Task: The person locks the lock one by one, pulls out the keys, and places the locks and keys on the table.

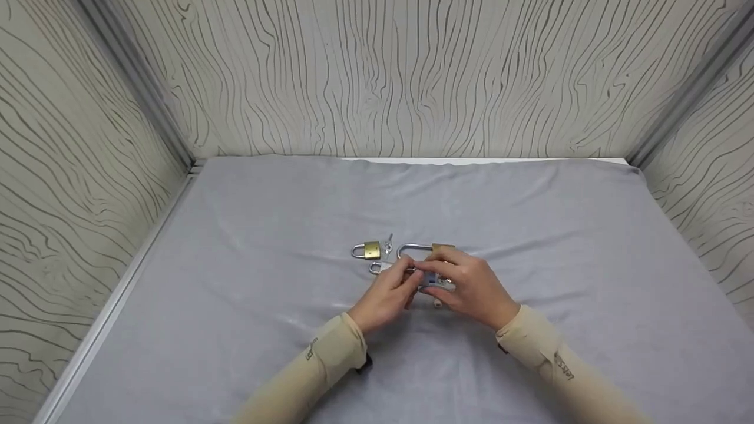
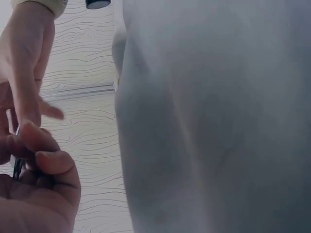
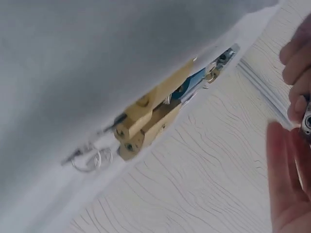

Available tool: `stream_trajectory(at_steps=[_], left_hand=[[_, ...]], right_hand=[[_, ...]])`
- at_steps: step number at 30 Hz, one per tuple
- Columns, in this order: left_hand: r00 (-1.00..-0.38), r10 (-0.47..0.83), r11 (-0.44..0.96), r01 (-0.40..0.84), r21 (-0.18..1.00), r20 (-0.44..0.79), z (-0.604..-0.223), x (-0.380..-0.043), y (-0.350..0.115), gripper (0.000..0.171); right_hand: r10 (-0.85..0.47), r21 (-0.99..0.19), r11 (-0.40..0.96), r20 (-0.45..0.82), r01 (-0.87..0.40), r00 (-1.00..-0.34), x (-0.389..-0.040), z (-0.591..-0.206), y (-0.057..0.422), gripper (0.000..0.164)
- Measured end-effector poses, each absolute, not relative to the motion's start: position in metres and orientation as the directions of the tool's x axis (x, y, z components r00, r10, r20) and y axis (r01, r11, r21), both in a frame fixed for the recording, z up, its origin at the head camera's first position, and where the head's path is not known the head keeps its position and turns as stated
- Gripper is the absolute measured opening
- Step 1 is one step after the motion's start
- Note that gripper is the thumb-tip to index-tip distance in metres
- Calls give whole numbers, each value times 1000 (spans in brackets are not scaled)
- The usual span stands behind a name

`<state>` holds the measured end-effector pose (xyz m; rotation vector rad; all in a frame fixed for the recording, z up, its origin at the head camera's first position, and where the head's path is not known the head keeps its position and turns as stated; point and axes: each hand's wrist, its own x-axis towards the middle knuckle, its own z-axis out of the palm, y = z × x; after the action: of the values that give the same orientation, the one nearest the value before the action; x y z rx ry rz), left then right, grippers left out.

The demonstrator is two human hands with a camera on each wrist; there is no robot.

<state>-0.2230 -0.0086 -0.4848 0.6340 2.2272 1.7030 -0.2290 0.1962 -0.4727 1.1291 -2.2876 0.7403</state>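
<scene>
My left hand [image 1: 386, 294] pinches a small dark metal thing between thumb and fingers. Its end with a round keyhole, like a padlock [image 3: 307, 124], shows at the edge of the right wrist view; fingers hide the rest. My right hand [image 1: 474, 285] reaches in from the other side. Its fingertips touch near the left fingertips, while its thumb stands apart. Under the hands lies a blue padlock [image 3: 188, 86], partly covered. Beyond them rests a large padlock with a brass body [image 1: 443, 247] and a long shackle [image 1: 413, 246].
A smaller brass padlock [image 1: 371, 251] lies left of a ring of keys [image 1: 389, 244]. Close to the left hand is a silver padlock [image 1: 384, 267], partly covered. Grey cloth [image 1: 265, 235] spreads over the table, and wood-patterned walls [image 1: 377, 76] stand around it.
</scene>
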Motion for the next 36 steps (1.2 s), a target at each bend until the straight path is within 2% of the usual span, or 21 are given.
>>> stream_trajectory(at_steps=[2, 7, 13, 19, 28, 36], left_hand=[[-867, 497, 219, 168, 961, 38, -486, -223, -9, 23], [-876, 482, 299, 172, 939, 8, -486, -226, -16, 24], [-894, 448, 426, 248, 870, 36, -487, -229, -23, 21], [-880, 473, 535, 321, 782, 37, -489, -224, -25, 9], [-856, 513, 572, 397, 718, 65, -492, -221, -23, 6], [-856, 514, 607, 411, 680, 59, -493, -218, -22, 8]], right_hand=[[-550, -232, 529, 639, -816, -538, -228, -474, 194, 46], [-557, -250, 569, 584, -784, -591, -226, -478, 193, 40], [-583, -230, 633, 486, -739, -651, -225, -485, 191, 34], [-598, -175, 691, 408, -702, -690, -224, -493, 188, 35], [-579, -214, 731, 310, -648, -755, -225, -496, 185, 30], [-560, -243, 756, 240, -607, -793, -225, -498, 183, 27]])
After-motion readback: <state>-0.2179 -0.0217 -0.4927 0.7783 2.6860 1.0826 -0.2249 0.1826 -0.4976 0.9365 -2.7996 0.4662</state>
